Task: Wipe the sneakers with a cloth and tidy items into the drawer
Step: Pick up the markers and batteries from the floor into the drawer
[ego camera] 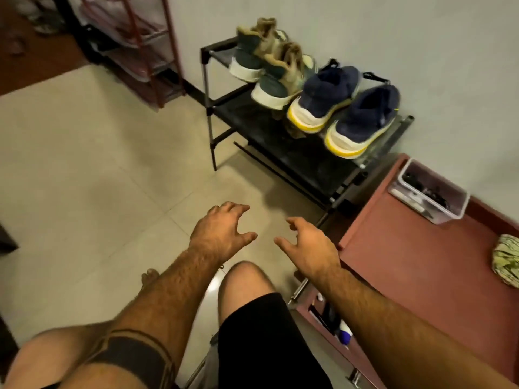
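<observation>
Sneakers [345, 108] sit in pairs on the black shoe rack's top shelf, untouched.
Left hand [222, 234] and right hand [309, 245] hover spread, holding nothing; cloth [507, 259] lies at the desk's right edge, drawer [323, 313] open below: wiping and tidying look undone.

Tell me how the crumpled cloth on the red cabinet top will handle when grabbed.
The crumpled cloth lies in soft folds, so it is probably floppy and light. It should not roll or slide off the cabinet top. Both hands are empty.

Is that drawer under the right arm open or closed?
Open: the drawer is pulled out from the red cabinet, with items visible inside.
</observation>
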